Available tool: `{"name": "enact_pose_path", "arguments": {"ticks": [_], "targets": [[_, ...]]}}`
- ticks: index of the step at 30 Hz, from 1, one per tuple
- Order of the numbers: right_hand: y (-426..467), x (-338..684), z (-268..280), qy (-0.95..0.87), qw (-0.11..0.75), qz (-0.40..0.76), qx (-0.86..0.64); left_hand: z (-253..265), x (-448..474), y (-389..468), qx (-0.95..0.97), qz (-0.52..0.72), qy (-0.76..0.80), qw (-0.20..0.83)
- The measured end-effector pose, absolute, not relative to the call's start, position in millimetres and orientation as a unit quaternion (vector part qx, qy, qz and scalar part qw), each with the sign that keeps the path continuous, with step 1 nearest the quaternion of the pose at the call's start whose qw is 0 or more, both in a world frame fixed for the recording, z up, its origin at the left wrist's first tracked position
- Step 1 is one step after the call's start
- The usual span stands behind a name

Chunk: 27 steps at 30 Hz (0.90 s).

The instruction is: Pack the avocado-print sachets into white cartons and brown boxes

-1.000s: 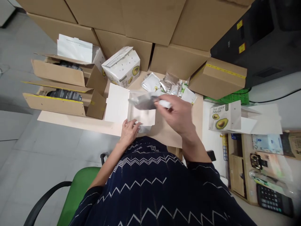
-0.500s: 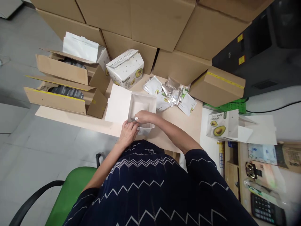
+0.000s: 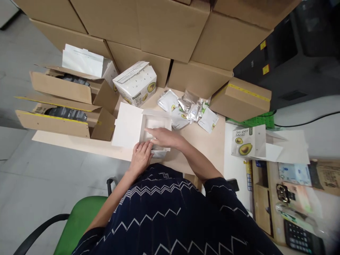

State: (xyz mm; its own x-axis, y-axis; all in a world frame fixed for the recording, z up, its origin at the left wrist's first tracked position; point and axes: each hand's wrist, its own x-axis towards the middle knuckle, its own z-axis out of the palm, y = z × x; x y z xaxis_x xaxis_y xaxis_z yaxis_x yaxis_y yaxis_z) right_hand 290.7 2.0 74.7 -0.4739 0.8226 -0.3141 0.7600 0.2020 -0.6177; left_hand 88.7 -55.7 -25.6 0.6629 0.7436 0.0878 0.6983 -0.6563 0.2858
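Right hand (image 3: pixel 164 137) went from pinching low in the box (image 3: pixel 156 122) to lying over it. Box is on the table (image 3: pixel 202 148), lid (image 3: pixel 127 125) open, and pouches (image 3: pixel 193 112) sit loose outside, so I'd guess it's unfinished. Right fingers look stretched out, released. Left hand (image 3: pixel 142 154) bends over the near-left rim; can't tell if it's gripping.

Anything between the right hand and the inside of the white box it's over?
Nothing visible: the lid flap is folded out left; the right hand is at the opening of the white box, the left hand at its near-left edge.
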Motion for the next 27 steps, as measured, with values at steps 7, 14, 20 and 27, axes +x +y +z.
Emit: {"name": "enact_pose_path", "arguments": {"ticks": [7,14,20,27], "targets": [[7,401,17,-0.554,0.262,0.214,-0.761,-24,87,-56,0.909,0.094,0.391,0.105],[5,436,-101,-0.588,0.11,0.193,-0.778,-23,86,-55,0.909,0.078,0.395,0.104],[1,430,-104,-0.645,0.139,0.142,-0.738,-21,88,-55,0.904,0.082,0.401,0.12],[-4,439,-28,-0.593,0.089,0.144,-0.787,-21,86,-56,0.903,0.093,0.398,0.134]]}}
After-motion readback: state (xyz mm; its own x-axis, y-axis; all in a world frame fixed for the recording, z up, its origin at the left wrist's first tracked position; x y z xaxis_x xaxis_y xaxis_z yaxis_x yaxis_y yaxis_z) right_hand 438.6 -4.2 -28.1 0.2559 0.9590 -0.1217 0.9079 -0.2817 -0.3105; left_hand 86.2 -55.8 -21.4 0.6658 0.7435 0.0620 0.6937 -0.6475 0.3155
